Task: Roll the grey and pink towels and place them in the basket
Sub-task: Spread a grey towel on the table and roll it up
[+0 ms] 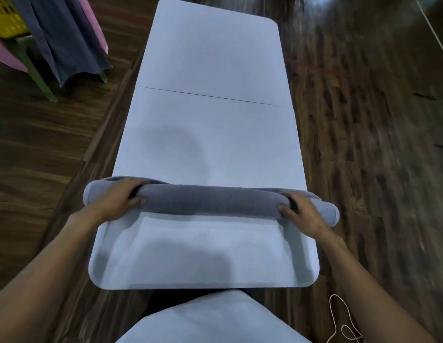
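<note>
— Where are we with the grey towel (210,200)?

— I've got it lying as a long roll across the table (215,134), stretched between my two hands. My left hand (116,200) is curled around one end, thumb on the near side and fingers over the top. My right hand (299,211) is wrapped around the other end in the same way. Both ends stick out past my hands and over the table's sides.

— So what makes this step go well?

— I think even pressure from both hands, so the roll stays straight and tight rather than coning. I'd keep my fingers tucked over the loose edge so it can't spring open.

— And the basket?

— A yellow basket (6,17) sits far off beyond my left hand, with pink cloth (91,18) and dark cloth (64,38) hanging beside it. I'd lift the roll level with both hands.
</note>
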`<state>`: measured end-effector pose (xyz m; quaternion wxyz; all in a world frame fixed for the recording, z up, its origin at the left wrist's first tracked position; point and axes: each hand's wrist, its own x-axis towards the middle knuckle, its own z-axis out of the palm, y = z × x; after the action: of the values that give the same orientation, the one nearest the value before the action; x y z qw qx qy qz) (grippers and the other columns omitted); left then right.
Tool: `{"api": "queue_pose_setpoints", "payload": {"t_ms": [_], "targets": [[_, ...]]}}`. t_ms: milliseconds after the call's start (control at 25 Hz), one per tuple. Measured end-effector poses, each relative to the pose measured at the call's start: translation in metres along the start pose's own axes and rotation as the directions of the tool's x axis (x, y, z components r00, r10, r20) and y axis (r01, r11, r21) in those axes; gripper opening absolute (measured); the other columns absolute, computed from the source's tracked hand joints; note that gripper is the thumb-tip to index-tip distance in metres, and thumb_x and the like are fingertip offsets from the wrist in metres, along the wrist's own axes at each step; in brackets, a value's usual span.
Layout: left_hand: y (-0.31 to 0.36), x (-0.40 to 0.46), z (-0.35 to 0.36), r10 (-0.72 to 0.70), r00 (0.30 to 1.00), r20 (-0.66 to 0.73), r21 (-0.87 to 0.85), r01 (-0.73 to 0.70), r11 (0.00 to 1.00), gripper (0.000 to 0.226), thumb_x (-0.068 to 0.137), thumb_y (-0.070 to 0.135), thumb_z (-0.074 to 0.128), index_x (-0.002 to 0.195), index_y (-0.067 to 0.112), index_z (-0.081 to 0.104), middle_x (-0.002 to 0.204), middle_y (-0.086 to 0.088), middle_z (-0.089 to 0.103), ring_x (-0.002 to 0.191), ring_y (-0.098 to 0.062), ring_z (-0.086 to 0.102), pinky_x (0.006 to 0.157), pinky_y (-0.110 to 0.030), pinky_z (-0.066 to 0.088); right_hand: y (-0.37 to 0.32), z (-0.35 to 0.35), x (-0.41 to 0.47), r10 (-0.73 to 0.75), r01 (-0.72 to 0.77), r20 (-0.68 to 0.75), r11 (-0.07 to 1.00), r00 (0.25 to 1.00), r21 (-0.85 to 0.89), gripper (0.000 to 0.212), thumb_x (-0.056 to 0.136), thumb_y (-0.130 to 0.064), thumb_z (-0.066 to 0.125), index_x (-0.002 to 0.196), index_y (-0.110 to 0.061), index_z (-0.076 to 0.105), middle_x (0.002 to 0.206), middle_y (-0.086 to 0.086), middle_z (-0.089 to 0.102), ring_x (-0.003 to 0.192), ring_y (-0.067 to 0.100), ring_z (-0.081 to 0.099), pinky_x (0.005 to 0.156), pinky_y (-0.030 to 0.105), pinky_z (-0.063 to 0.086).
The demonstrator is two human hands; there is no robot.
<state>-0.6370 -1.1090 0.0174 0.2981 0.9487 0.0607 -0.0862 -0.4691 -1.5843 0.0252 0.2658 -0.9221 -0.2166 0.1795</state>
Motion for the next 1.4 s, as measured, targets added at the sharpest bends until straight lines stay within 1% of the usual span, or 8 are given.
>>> {"api": "queue_pose_setpoints", "payload": {"t_ms": [160,360,600,760,960,1080,1160,1400], "targets": [[0.012,0.007,-0.010,0.012,0.958,-0.288,0.106,0.019,0.994,0.037,0.089,0.021,0.065,0.123,0.006,0.060,0.118,-0.016,0.061,0.105,-0.034,0.058,0.094,-0.046,0.046,-0.013,-0.003,0.002,0.043,-0.107,-0.269,0.968,0.962,-0.228,0.043,0.097,-0.048,0.048,0.131,-0.022,0.054,0.131,0.002,0.057,0.124,0.027,0.049,0.107,0.052,0.036],[-0.006,-0.011,0.007,0.074,0.986,-0.152,0.289,-0.027,0.957,0.066,0.084,0.028,0.071,0.141,0.010,0.044,0.141,-0.017,0.049,0.131,-0.037,0.042,0.111,-0.054,0.028,-0.005,0.011,-0.011,0.172,-0.228,-0.185,0.909,0.968,-0.350,0.062,0.097,-0.062,0.033,0.147,-0.027,0.038,0.147,0.002,0.043,0.144,0.030,0.027,0.115,0.060,0.013],[0.034,0.026,0.000,-0.206,0.942,-0.266,0.235,0.270,0.934,0.045,0.093,0.023,0.059,0.131,0.002,0.052,0.109,-0.028,0.063,0.094,-0.047,0.059,0.081,-0.052,0.044,-0.042,0.023,0.026,0.396,-0.471,-0.277,0.829,0.875,-0.302,0.056,0.099,-0.058,0.026,0.138,-0.025,0.048,0.134,0.009,0.058,0.128,0.032,0.046,0.114,0.058,0.019],[0.102,0.006,0.033,-0.417,0.875,-0.247,0.212,0.469,0.857,0.038,0.098,0.033,0.047,0.120,0.003,0.049,0.108,-0.023,0.063,0.095,-0.043,0.059,0.081,-0.047,0.040,-0.102,0.061,0.011,0.522,-0.570,-0.240,0.792,0.818,-0.218,0.056,0.101,-0.053,0.028,0.144,-0.020,0.038,0.135,0.014,0.055,0.126,0.037,0.046,0.113,0.056,0.017],[0.158,-0.012,0.066,-0.429,0.902,-0.052,0.086,0.432,0.898,0.046,0.098,0.048,0.042,0.116,0.006,0.051,0.112,-0.017,0.061,0.102,-0.037,0.058,0.074,-0.037,0.040,-0.162,0.095,-0.004,0.368,-0.367,0.029,0.930,0.929,-0.033,0.069,0.098,-0.027,0.042,0.155,-0.013,0.007,0.138,0.020,0.047,0.120,0.039,0.047,0.101,0.045,0.037],[0.173,-0.023,0.086,-0.396,0.918,-0.012,0.017,0.396,0.918,0.047,0.097,0.050,0.043,0.105,0.005,0.054,0.106,-0.018,0.063,0.097,-0.036,0.060,0.070,-0.035,0.040,-0.171,0.091,-0.019,0.216,-0.214,0.017,0.952,0.976,0.218,0.056,0.089,-0.007,0.051,0.143,-0.008,0.034,0.115,0.009,0.059,0.094,0.024,0.055,0.079,0.033,0.042],[0.177,-0.028,0.092,-0.398,0.917,-0.003,-0.063,0.397,0.916,0.047,0.097,0.049,0.045,0.104,0.003,0.054,0.104,-0.020,0.064,0.095,-0.037,0.060,0.070,-0.035,0.041,-0.170,0.087,-0.026,0.229,-0.206,-0.031,0.920,0.973,0.332,0.041,0.086,-0.008,0.060,0.125,-0.010,0.050,0.105,0.002,0.061,0.089,0.019,0.056,0.079,0.035,0.048],[0.177,-0.029,0.088,-0.368,0.922,0.124,-0.207,0.387,0.899,0.049,0.101,0.042,0.037,0.103,0.000,0.061,0.106,-0.019,0.065,0.095,-0.034,0.061,0.077,-0.033,0.045,-0.168,0.086,-0.045,0.259,-0.214,-0.051,0.880,0.965,0.423,0.041,0.084,-0.027,0.072,0.122,-0.018,0.058,0.099,-0.009,0.062,0.091,0.014,0.063,0.072,0.018,0.049]]}}
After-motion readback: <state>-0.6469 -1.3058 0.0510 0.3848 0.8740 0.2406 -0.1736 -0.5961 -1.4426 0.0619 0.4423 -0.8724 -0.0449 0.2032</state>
